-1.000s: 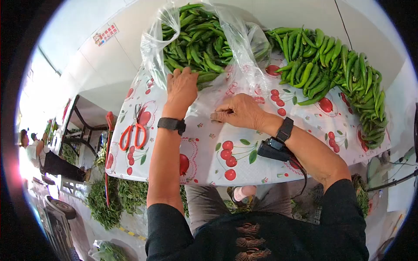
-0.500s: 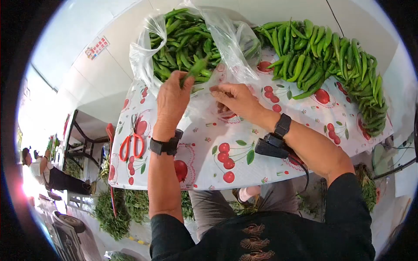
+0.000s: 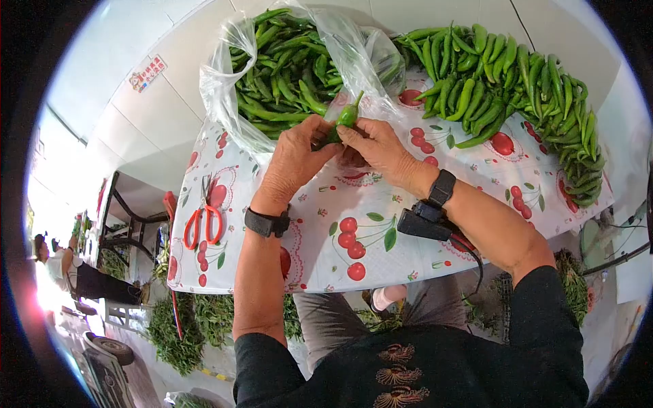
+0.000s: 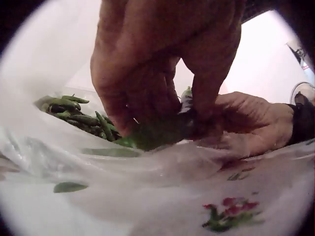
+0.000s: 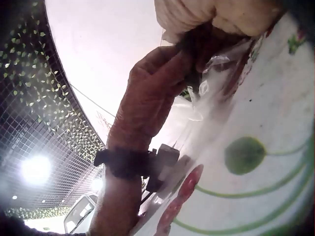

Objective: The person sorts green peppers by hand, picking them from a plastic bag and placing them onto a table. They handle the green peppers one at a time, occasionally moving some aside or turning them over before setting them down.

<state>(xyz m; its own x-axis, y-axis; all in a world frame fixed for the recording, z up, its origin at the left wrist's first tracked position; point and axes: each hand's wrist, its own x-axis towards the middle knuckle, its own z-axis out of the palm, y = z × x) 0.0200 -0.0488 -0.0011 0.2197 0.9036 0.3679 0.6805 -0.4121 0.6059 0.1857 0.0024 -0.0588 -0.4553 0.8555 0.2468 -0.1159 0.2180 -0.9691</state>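
Both hands meet just in front of an open clear plastic bag (image 3: 228, 88) full of green chili peppers (image 3: 286, 71). Between them one green chili pepper (image 3: 348, 115) stands upright, its stem pointing away from the body. My left hand (image 3: 298, 155) grips its lower part with curled fingers, and in the left wrist view green flesh (image 4: 152, 135) shows under those fingertips. From the other side my right hand (image 3: 384, 153) pinches the pepper, thumb across it. The right fingers are mostly hidden under the hand, close over the bag's loose plastic.
Orange-handled scissors (image 3: 204, 221) lie at the table's left. A long curved row of green peppers (image 3: 558, 129) spans the back and right side. The cherry-print tablecloth (image 3: 422, 251) covers the table. Leafy bundles (image 3: 173, 323) lie on the floor; a person (image 3: 64, 265) is far left.
My left hand went from the bag's mouth, lifted a pepper out, and brought it back toward the body to my right hand. The right hand now pinches that pepper too.
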